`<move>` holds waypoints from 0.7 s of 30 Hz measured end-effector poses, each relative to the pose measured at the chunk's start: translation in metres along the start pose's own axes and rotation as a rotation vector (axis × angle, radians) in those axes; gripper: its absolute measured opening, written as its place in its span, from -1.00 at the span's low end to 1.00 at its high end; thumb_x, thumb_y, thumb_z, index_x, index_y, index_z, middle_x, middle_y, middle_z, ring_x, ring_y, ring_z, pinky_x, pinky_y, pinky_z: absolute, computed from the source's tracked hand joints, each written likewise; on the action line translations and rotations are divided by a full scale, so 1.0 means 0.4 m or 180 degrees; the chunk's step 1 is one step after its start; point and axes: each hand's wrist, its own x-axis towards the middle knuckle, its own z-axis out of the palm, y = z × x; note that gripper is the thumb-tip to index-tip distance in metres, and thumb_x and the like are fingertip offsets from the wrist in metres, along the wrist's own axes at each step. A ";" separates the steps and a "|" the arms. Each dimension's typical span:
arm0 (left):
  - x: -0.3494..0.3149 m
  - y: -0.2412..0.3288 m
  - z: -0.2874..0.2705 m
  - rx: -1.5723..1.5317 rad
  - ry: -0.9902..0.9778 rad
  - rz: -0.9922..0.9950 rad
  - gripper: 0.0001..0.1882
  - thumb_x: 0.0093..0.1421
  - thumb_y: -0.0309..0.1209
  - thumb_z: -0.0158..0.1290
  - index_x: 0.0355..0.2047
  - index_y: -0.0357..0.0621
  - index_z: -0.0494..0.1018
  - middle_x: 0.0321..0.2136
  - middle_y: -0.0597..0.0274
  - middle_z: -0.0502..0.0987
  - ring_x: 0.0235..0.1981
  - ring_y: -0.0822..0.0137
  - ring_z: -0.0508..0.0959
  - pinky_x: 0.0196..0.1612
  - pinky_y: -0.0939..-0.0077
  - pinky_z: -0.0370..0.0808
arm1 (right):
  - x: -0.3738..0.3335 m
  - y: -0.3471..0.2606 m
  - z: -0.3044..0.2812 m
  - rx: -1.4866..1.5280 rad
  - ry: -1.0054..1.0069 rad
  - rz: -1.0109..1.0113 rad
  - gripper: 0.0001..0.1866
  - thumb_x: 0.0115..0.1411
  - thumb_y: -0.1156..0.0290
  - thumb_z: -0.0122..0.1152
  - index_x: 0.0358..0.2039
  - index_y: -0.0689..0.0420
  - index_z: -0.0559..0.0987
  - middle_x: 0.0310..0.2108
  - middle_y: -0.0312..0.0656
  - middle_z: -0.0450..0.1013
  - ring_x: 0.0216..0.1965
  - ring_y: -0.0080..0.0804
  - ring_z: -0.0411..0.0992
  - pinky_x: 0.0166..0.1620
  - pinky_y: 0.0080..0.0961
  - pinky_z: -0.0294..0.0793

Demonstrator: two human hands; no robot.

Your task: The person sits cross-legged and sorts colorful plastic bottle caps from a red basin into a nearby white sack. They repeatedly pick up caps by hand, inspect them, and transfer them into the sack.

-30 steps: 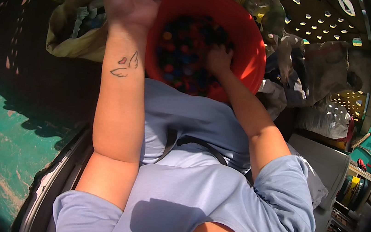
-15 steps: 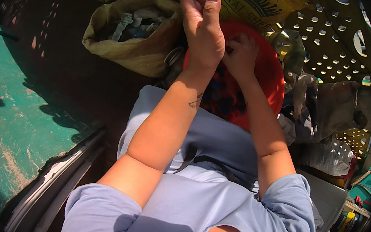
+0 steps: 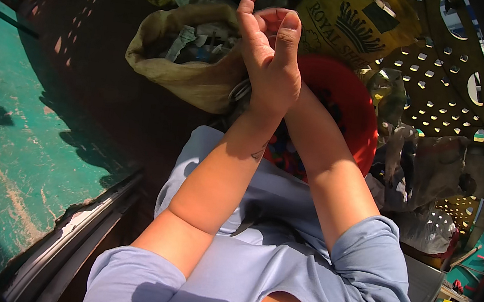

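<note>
My left hand (image 3: 271,58) is raised in front of the red basin (image 3: 366,124), thumb up and one finger stretched out. Its other fingers are loosely bent and apart, and I see nothing held in them. Behind the left hand and wrist my right forearm (image 3: 322,137) crosses over the basin, so my right hand is hidden. Small pieces (image 3: 281,150), some blue and some red, lie in the shaded basin, which rests by my lap. To the left of my left hand stands a cream woven sack (image 3: 183,86), its mouth open over pale scraps.
A yellow printed bag (image 3: 355,20) stands beyond the basin. Clear and grey plastic bags (image 3: 427,168) crowd the right side, before a perforated yellow panel (image 3: 441,103). A worn green surface (image 3: 30,149) with a broken edge lies at left.
My right hand has left the basin and moved left, out of sight behind my left hand. The left hand stays raised with its fingers apart. The whole view has shifted slightly.
</note>
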 end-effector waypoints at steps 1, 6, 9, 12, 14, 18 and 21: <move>0.007 -0.002 0.001 0.0059 0.0133 -0.0035 -0.39 0.31 -0.19 -0.04 0.26 -0.13 0.05 -0.23 0.21 0.48 -0.24 0.47 0.41 -0.19 0.57 0.26 | 0.023 0.025 -0.008 0.0099 0.0257 0.0016 -0.72 0.11 0.13 0.11 -0.30 0.02 0.63 -0.15 -0.10 0.48 -0.04 -0.11 0.41 0.02 -0.24 0.36; 0.084 -0.006 -0.072 -0.1060 0.1147 -0.1493 -0.38 0.21 0.03 -0.08 0.16 -0.01 0.14 -0.18 0.18 0.45 -0.23 0.29 0.42 -0.17 0.31 0.29 | -0.078 0.225 -0.082 0.0372 0.1393 0.0382 -0.68 0.01 0.26 0.30 -0.18 -0.02 0.65 -0.09 -0.05 0.45 0.04 -0.08 0.35 0.11 -0.22 0.33; 0.102 -0.010 -0.111 -0.1250 0.1377 -0.1787 -0.37 0.19 0.02 -0.08 0.15 -0.04 0.13 -0.15 0.15 0.41 -0.22 0.24 0.42 -0.17 0.25 0.30 | -0.258 0.308 -0.099 0.0233 0.1678 0.0265 -0.71 0.01 0.28 0.31 -0.21 0.01 0.65 -0.14 -0.12 0.47 0.01 -0.10 0.36 0.09 -0.23 0.34; 0.084 -0.016 -0.098 -0.0875 0.1233 -0.1486 -0.46 0.19 0.02 -0.07 0.06 0.00 0.17 -0.18 0.15 0.44 -0.24 0.24 0.42 -0.18 0.27 0.29 | -0.418 0.297 -0.056 0.0008 0.0701 0.0509 -0.71 0.00 0.28 0.33 -0.21 -0.02 0.65 -0.15 -0.17 0.47 0.02 -0.13 0.35 0.11 -0.29 0.32; 0.071 -0.014 -0.077 -0.0891 0.0995 -0.1419 -0.57 0.20 0.02 -0.07 -0.07 0.07 0.20 -0.23 0.18 0.47 -0.28 0.29 0.43 -0.21 0.32 0.27 | -0.476 0.263 -0.006 -0.0122 -0.0091 0.0596 -0.70 -0.06 0.26 0.35 -0.23 -0.06 0.66 -0.11 -0.19 0.43 0.04 -0.15 0.31 0.14 -0.22 0.27; 0.053 -0.014 -0.042 -0.0800 0.1108 -0.1779 -0.60 0.18 0.02 -0.04 -0.13 0.09 0.23 -0.23 0.18 0.48 -0.23 0.27 0.43 -0.19 0.33 0.26 | -0.514 0.225 0.086 -0.0560 -0.0146 0.0647 -0.66 -0.14 0.23 0.36 -0.27 -0.05 0.67 -0.05 -0.15 0.38 0.09 -0.13 0.25 0.17 -0.05 0.18; 0.040 -0.027 -0.026 -0.0709 0.0998 -0.1609 -0.57 0.17 0.02 -0.02 -0.09 0.07 0.24 -0.20 0.18 0.47 -0.19 0.29 0.41 -0.16 0.32 0.27 | -0.503 0.233 0.134 -0.0797 -0.0095 0.0531 -0.64 -0.16 0.23 0.34 -0.27 -0.03 0.66 -0.03 -0.15 0.36 0.11 -0.12 0.23 0.19 0.02 0.13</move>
